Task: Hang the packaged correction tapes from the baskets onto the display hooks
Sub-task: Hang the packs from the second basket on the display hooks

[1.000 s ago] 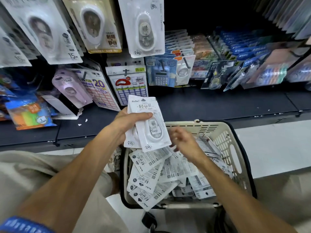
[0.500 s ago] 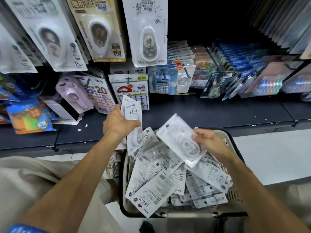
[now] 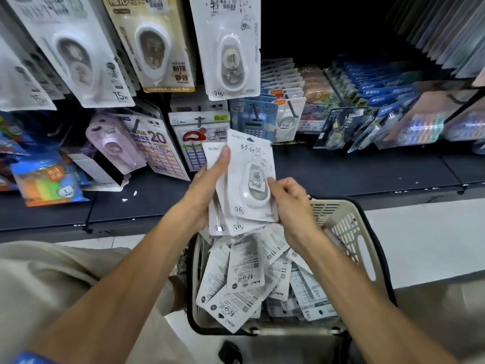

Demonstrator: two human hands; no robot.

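1. The left hand (image 3: 207, 190) grips a small fanned stack of white carded correction tape packs (image 3: 236, 222); its thumb lies pressed up the front of the stack and the fingers are curled behind it
2. The right hand (image 3: 291, 206) pinches the right edge of the front white pack with a clear blister over a white dispenser (image 3: 253, 177); the thumb tip sits on the blister side and the fingers are curled behind the card
3. That front pack stands nearly upright and face-on, lying flat against the stack, its hang hole at the top edge and its lower corner beside the right wrist
4. Both hands and the stack are held just above the far rim of the beige slotted plastic shopping basket (image 3: 349, 229)
5. Inside the basket lies a loose heap of more white correction tape packs (image 3: 244, 282), mostly back side up, overlapping at all angles
6. Beyond the basket runs a dark shelf ledge (image 3: 341, 174), bare to the right of the hands
7. Above the basket and straight over the stack, a matching white pack hanging on a display hook (image 3: 231, 48) has its bottom edge well above the held pack's top
8. Left of that, a beige carded tape pack (image 3: 154, 46) and a large white 15m pack (image 3: 78, 53) hang close together
9. Right of the basket is pale floor (image 3: 420, 245)
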